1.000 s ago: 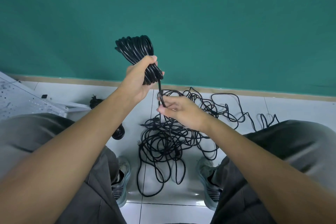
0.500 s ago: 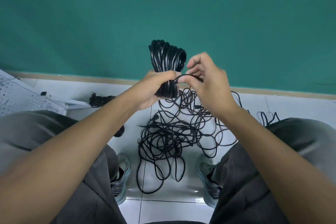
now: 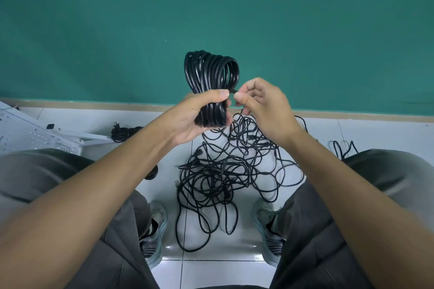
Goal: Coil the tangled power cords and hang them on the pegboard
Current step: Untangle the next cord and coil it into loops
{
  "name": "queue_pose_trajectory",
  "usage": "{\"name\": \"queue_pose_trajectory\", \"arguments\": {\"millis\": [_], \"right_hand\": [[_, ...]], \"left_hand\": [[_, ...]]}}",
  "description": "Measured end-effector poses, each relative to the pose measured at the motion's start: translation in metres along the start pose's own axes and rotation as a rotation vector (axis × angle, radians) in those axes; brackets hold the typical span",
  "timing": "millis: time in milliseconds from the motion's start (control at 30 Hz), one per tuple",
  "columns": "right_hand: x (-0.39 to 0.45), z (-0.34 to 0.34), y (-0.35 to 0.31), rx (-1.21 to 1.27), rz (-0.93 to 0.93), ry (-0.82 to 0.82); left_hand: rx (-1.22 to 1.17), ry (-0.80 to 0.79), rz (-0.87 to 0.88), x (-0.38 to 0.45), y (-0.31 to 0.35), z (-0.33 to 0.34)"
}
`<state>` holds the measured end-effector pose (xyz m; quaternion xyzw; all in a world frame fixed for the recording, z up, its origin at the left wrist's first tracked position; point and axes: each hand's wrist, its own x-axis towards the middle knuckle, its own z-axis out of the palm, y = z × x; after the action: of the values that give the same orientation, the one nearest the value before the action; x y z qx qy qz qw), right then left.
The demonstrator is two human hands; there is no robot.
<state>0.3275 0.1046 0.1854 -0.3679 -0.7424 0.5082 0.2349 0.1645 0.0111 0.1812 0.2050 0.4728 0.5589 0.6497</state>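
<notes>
Lowered right hand [image 3: 265, 110] pinches cord end beside left hand's [image 3: 199, 117] gripped upright coil [image 3: 211, 73].

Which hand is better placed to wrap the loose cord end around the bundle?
Right. The right hand already pinches the cord end beside the coiled cord, which the left hand grips.

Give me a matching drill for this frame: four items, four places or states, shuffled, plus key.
Items:
1. coiled cord
2. tangled cords
3. right hand
4. pegboard

States:
A. lying on the floor at far left
B. pinching a cord strand beside the coil
C. gripped in the left hand
D. loose heap on the tiles between the shoes

Pairs: 1-C, 2-D, 3-B, 4-A
</notes>
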Motion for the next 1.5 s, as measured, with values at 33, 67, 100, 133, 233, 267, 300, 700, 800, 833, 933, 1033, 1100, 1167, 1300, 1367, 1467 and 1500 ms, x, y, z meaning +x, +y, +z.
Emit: {"name": "queue_pose_trajectory", "arguments": {"millis": [33,67,100,133,233,267,300,700,800,833,933,1033,1100,1167,1300,1367,1467,1500], "right_hand": [[0.001,-0.002,0.002,-0.032,0.003,-0.019],[0.002,-0.004,0.004,-0.062,0.004,-0.028],[0.003,-0.007,0.004,-0.09,0.006,-0.026],[0.005,-0.01,0.004,-0.108,0.007,-0.017],[0.011,-0.019,0.003,-0.116,-0.002,0.026],[0.012,-0.021,0.002,-0.108,-0.004,0.03],[0.013,-0.022,0.002,-0.079,-0.002,0.011],[0.015,-0.031,-0.001,0.17,0.106,-0.088],[0.016,-0.038,-0.001,0.126,0.092,-0.197],[0.015,-0.041,-0.001,0.118,0.097,-0.267],[0.017,-0.048,0.001,0.171,0.122,-0.443],[0.02,-0.052,-0.001,0.201,0.166,-0.546],[0.025,-0.056,-0.005,0.101,0.165,-0.572],[0.036,-0.06,-0.011,-0.042,0.188,-0.676],[0.062,-0.059,-0.025,-0.216,0.271,-1.114],[0.074,-0.052,-0.037,-0.303,0.355,-1.198],[0.087,-0.033,-0.06,-0.487,0.441,-1.267],[0.089,-0.024,-0.069,-0.58,0.449,-1.274]], "left_hand": [[-0.017,0.021,0.007,0.001,0.002,-0.002],[-0.028,0.039,0.015,0.001,0.005,-0.005],[-0.031,0.051,0.022,0.001,0.007,-0.008],[-0.031,0.053,0.026,0.0,0.009,-0.011],[-0.04,-0.002,0.026,-0.002,0.006,-0.008],[-0.06,-0.034,0.031,-0.003,0.004,-0.005],[-0.085,-0.069,0.043,-0.003,0.002,-0.002],[-0.195,-0.332,0.072,-0.011,0.003,0.005],[-0.114,-0.467,-0.019,-0.014,0.006,0.0],[-0.074,-0.501,-0.044,-0.016,0.007,-0.002],[-0.011,-0.58,-0.088,-0.02,0.01,-0.004],[0.025,-0.673,-0.144,-0.023,0.011,0.0],[0.079,-0.748,-0.163,-0.025,0.01,0.004],[0.194,-0.818,-0.156,-0.027,0.009,0.01],[0.453,-0.846,-0.273,-0.027,0.003,0.014],[0.535,-0.824,-0.348,-0.025,-0.003,0.015],[0.516,-0.792,-0.414,-0.025,-0.01,0.021],[0.514,-0.783,-0.428,-0.025,-0.013,0.022]]}}
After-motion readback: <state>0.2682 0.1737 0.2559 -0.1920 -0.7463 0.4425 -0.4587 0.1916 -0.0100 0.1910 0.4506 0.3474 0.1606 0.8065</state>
